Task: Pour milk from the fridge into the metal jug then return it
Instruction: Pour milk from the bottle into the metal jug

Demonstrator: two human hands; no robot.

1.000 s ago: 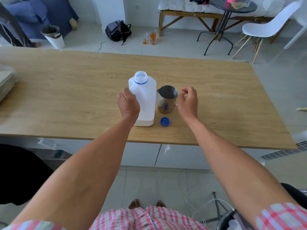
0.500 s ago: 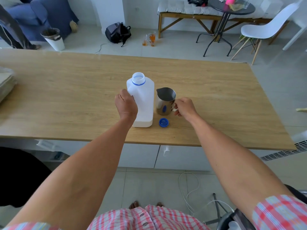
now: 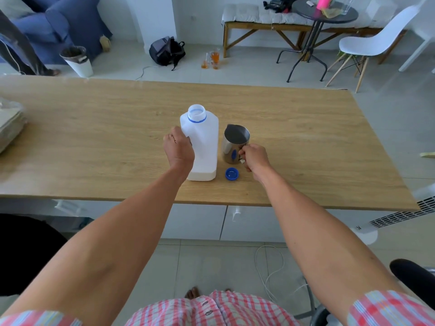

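Observation:
A white plastic milk bottle with a blue neck ring stands upright and uncapped near the middle of the wooden table. My left hand is wrapped around its left side. Just right of it stands the metal jug, its inside dark and its spout pointing away from me. My right hand is closed on the jug's handle at its near right side. The blue cap lies on the table in front of the jug, open side up.
A stack of pale items sits at the table's left edge. Beyond the table are a white bin, a black backpack, glasses on the floor, a round black table and a white chair.
My right hand came down from above the jug and closed on its handle. My left hand stays on the bottle, which has not moved.

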